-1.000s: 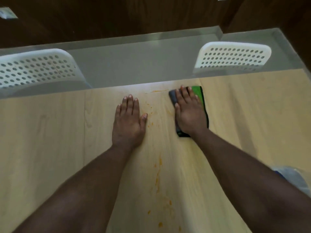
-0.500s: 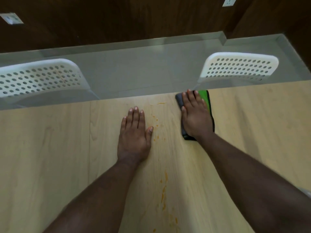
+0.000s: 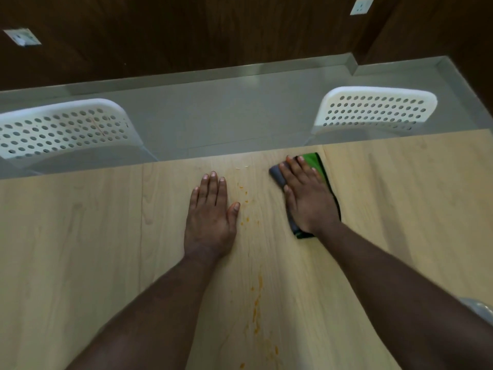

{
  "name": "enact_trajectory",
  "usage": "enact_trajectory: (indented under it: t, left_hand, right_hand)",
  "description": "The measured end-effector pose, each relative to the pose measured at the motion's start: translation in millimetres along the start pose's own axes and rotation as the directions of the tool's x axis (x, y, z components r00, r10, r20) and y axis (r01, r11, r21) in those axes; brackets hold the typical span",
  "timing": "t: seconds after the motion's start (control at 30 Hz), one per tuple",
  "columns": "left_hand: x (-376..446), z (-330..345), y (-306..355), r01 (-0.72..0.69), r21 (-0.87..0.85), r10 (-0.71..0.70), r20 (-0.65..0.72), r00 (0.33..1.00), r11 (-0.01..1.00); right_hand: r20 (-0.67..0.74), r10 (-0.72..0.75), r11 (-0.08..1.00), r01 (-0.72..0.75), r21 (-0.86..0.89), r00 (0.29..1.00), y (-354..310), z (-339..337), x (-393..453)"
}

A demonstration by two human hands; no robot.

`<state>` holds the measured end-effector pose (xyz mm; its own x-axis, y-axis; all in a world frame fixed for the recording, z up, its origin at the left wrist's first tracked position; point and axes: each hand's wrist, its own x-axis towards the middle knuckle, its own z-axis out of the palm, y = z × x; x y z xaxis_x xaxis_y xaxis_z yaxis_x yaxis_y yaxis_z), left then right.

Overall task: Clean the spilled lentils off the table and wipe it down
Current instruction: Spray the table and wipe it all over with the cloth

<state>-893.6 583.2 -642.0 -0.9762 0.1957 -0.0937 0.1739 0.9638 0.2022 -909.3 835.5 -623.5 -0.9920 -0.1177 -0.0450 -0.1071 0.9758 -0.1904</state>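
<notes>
Two white perforated chairs beyond the far edge: left chair (image 3: 64, 132), right chair (image 3: 377, 110). Grey floor (image 3: 226, 116) beneath, dark wood wall (image 3: 186, 33) behind, with two sockets: left socket (image 3: 22, 37), right socket (image 3: 361, 6).

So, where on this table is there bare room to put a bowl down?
Bare wood lies left of the left hand, out to the table's left edge, and right of the cloth under the right hand. The strip between the hands is crowded with orange lentil smears running toward the near edge.
</notes>
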Motion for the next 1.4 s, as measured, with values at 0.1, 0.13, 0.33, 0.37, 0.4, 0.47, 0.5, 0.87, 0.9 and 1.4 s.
enact_trajectory:
  t: [0.1, 0.13, 0.33, 0.37, 0.4, 0.47, 0.5, 0.87, 0.9, 1.4]
  left_hand:
    - [0.1, 0.3, 0.3, 0.002, 0.004, -0.002, 0.007, 1.000, 1.000]
    - [-0.2, 0.6, 0.1, 0.002, 0.005, -0.002, 0.007, 1.000, 1.000]
    - [-0.2, -1.4, -1.2, -0.014, 0.007, 0.015, -0.015, 1.000, 1.000]
    - [-0.6, -2.0, -0.7, -0.019, 0.005, 0.019, -0.013, 1.000, 1.000]
    - [-0.7, -2.6, -0.7, -0.018, 0.004, 0.018, -0.011, 1.000, 1.000]
    - [-1.1, -2.1, -0.1, -0.013, 0.003, 0.013, -0.021, 1.000, 1.000]
    - [-0.9, -1.8, 0.0, -0.010, 0.004, 0.010, -0.023, 1.000, 1.000]
    - [-6.6, 3.1, -1.1, -0.028, -0.021, 0.026, -0.071, 0.997, 0.999]
    - [-7.6, 1.8, -1.3, -0.033, -0.025, 0.031, -0.066, 0.997, 0.999]
    - [-173.9, 22.6, -14.6, -0.103, -0.073, 0.101, -0.029, 0.994, 0.992]
  right_hand:
    - [-0.019, 0.073, 0.997, -0.073, 0.004, 0.997, -12.6, -1.1, 43.9]
    - [-0.017, 0.071, 0.997, -0.071, 0.002, 0.997, -19.3, 0.8, 51.9]
    - [0.065, -0.175, 0.985, 0.175, 0.010, 0.982, -47.2, 6.4, -12.6]
    - [0.086, -0.219, 0.976, 0.219, 0.008, 0.972, -42.4, 6.3, -35.3]
    - [0.103, -0.252, 0.968, 0.252, 0.016, 0.962, -35.2, 5.9, -56.0]
    - [0.100, -0.277, 0.961, 0.275, 0.032, 0.956, -14.8, 4.1, -82.6]
    - [0.087, -0.262, 0.965, 0.261, 0.030, 0.961, -5.7, 3.4, -84.1]
    - [0.014, -0.047, 0.998, 0.046, 0.033, 0.999, -59.5, 16.9, -51.6]
    - [0.023, -0.077, 0.996, 0.076, 0.042, 0.997, -64.7, 19.5, -72.7]
    - [-0.003, 0.055, 0.998, -0.055, 0.043, 0.998, -55.7, 21.9, -171.9]
